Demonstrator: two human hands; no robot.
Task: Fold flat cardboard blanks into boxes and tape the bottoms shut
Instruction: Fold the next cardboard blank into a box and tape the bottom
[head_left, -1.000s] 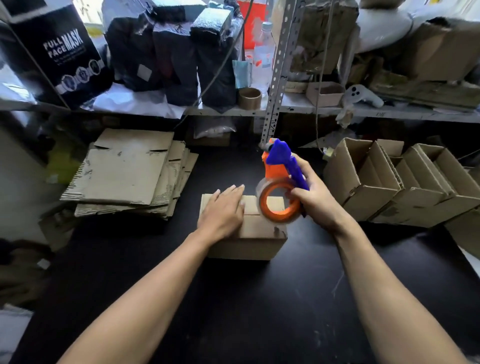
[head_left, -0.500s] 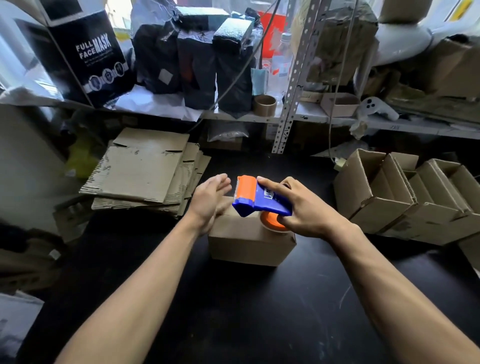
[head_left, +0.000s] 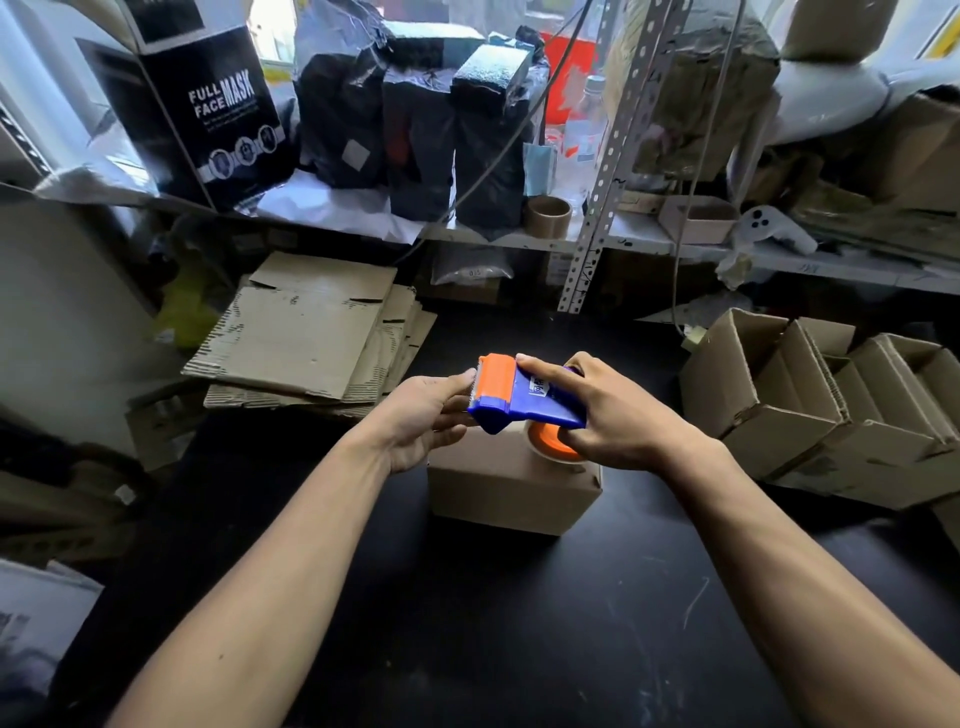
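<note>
The tape dispenser, upright a second ago, is now lying flat over the closed brown box at the black table's centre. The right hand is gripping it; the left hand, fingers straight, is touching its orange end. Flat blanks are lying far left, folded boxes right.
</note>
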